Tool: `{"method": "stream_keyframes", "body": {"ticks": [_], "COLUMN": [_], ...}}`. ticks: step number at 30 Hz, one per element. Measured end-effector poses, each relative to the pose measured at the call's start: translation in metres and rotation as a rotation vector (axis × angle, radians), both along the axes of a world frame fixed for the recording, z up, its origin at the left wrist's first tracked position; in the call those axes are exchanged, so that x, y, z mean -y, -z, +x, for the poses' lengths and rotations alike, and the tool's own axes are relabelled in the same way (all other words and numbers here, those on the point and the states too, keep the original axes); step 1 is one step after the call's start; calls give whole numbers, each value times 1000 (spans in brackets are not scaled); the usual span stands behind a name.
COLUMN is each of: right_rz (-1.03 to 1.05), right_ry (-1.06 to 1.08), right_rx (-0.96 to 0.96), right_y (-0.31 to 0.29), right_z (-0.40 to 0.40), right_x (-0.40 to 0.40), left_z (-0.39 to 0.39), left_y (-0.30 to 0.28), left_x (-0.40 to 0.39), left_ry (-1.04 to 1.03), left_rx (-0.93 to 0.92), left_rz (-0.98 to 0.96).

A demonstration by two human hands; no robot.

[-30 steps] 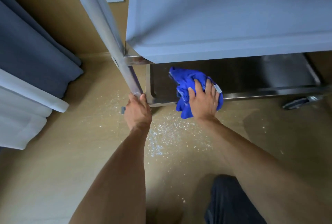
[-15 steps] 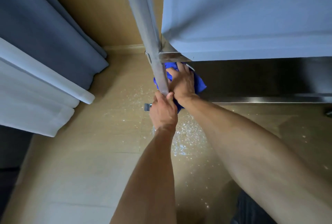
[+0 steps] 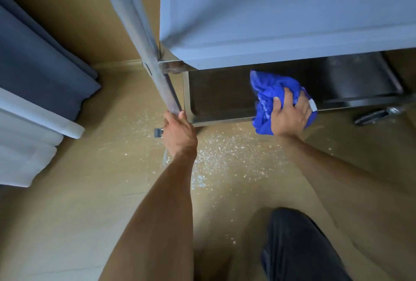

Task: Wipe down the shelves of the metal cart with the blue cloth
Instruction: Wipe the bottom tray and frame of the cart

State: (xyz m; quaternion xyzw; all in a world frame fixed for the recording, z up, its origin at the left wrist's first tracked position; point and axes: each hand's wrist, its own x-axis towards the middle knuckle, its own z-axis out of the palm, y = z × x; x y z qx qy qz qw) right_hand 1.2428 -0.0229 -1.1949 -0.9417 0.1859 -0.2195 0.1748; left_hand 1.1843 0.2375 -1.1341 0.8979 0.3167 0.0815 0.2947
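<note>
The metal cart's upper shelf (image 3: 281, 17) fills the top right; its dark bottom shelf (image 3: 220, 94) lies below, near the floor. A crumpled blue cloth (image 3: 267, 91) with a white tag sits on the bottom shelf's front rim. My right hand (image 3: 290, 114) presses down on the cloth with its fingers curled over it. My left hand (image 3: 179, 133) grips the lower end of the cart's corner post (image 3: 144, 39). The rear part of the bottom shelf is hidden under the upper shelf.
Dark blue and white curtains (image 3: 38, 78) hang at the left. White crumbs are scattered over the tan floor (image 3: 74, 224) in front of the cart. A caster wheel (image 3: 373, 115) shows at the right. My dark-clothed knee (image 3: 299, 247) is at the bottom.
My right hand has slid the cloth to the right along the bottom shelf, away from the corner post. My left hand keeps its grip on the post.
</note>
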Motion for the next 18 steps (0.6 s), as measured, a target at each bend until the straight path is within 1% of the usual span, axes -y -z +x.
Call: {"method": "stream_keyframes", "body": {"ticks": [2, 5, 7, 10, 12, 14, 16, 18], "right_rz": [-8, -162, -261, -322, -303, -242, -222, -222], "right_ry": [-11, -220, -364, -537, -608, -595, -579, -630], "right_rx": [-23, -30, -71, -135, -102, -66, -47, -35], "right_y": [-2, 2, 1, -4, -3, 0, 1, 0], "right_z": [2, -10, -16, -24, -27, -27, -29, -33], "right_x": [11, -12, -47, -121, -166, -189, -188, -174], "left_z": [0, 0, 0, 2, 4, 6, 6, 6], "left_y": [1, 2, 1, 1, 3, 5, 6, 8], "left_x": [2, 3, 4, 7, 8, 8, 8, 12], "left_ry": [-12, -14, -25, -53, -82, -122, -144, -160], "left_rx": [6, 24, 19, 19, 11, -6, -15, -13], "left_rz": [-6, -3, 6, -5, -37, -50, -21, 4]}}
